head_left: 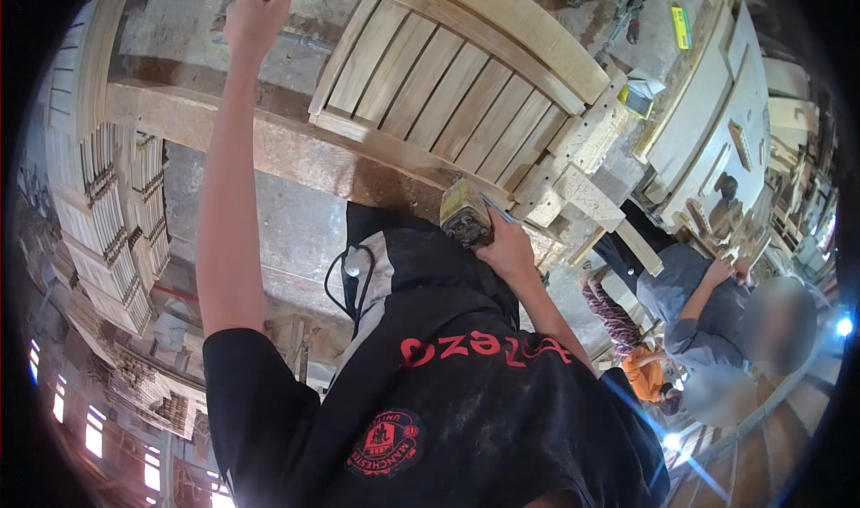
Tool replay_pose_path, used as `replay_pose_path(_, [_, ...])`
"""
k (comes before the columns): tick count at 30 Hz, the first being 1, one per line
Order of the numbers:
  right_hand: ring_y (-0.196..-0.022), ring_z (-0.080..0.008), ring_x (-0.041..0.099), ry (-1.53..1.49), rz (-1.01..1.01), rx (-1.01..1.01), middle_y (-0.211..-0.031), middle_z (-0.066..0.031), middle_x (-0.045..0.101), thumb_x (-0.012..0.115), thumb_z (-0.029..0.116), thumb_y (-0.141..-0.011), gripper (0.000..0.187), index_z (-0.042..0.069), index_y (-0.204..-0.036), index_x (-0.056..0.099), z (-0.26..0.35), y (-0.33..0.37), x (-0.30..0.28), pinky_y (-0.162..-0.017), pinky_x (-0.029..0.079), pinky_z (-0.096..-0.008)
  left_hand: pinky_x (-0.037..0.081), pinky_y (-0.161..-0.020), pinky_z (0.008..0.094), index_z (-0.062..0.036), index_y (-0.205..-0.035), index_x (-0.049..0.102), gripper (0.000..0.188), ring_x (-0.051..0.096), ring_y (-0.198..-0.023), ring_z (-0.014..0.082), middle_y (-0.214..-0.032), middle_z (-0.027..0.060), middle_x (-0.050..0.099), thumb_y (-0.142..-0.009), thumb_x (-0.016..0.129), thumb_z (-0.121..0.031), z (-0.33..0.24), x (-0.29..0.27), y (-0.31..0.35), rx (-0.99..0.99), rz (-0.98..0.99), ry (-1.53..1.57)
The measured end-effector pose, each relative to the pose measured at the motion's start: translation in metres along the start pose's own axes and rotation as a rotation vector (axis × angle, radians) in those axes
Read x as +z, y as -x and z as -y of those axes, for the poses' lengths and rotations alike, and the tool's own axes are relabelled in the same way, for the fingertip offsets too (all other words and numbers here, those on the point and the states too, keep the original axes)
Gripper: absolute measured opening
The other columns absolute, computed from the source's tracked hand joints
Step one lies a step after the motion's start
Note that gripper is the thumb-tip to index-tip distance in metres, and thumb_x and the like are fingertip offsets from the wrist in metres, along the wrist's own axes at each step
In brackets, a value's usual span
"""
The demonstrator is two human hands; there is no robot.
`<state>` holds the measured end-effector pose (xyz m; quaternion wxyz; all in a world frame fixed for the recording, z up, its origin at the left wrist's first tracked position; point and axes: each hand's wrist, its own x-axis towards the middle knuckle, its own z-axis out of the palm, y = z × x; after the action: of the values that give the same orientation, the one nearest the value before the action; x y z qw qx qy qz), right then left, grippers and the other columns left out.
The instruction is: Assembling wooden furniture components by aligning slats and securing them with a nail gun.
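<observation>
Stacked panels: at the far left I see slatted wooden pieces piled in tall stacks.
Left hand: reaching out past the wooden beam, left of the slatted panel and apart from it; the fingers look folded in, but I cannot tell whether they hold anything.
Slatted panel: lying at the centre of my view, its near edge by the beam, with a curved board along its far side.
Boxy tool: yellow and dark, near the panel's near edge; I cannot make out its kind.
Right hand: gripping the boxy tool, fingers partly hidden from me.
Wooden blocks: just beside the panel's right end.
Yellow packet: on the grey surface, upper right.
Co-workers: at right I see one person in grey, another in orange.
</observation>
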<state>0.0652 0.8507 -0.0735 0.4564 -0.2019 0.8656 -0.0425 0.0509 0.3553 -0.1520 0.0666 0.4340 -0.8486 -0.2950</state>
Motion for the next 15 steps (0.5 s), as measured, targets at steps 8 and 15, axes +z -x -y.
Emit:
replay_pose_path(8, [-0.088,-0.0450,0.065,-0.037,0.057,0.054,-0.090,-0.0246,0.068,0.079,0.031,-0.068,0.070,0.012,-0.130,0.053,-0.003,0.001,-0.011,-0.076,0.053,-0.0526,0.042,-0.059,0.0272,-0.0085,-0.091,0.072,0.040,0.051,-0.059,0.0087,-0.065,-0.0003,0.059,-0.083,0.066,-0.047,-0.001,0.002,0.000,-0.038,-0.019,0.060])
replay_pose_path(15, [-0.086,-0.0330,0.070,-0.483,0.056,-0.092,-0.088,-0.0196,0.071,0.083,0.024,-0.070,0.054,0.005,-0.116,0.064,-0.079,-0.002,-0.004,-0.074,0.054,-0.0416,0.040,-0.056,0.0277,-0.0075,-0.085,0.071,0.037,0.049,-0.057,0.0086,-0.061,-0.0007,0.057,-0.085,0.065,-0.044,0.003,-0.004,-0.003,-0.002,0.030,0.082])
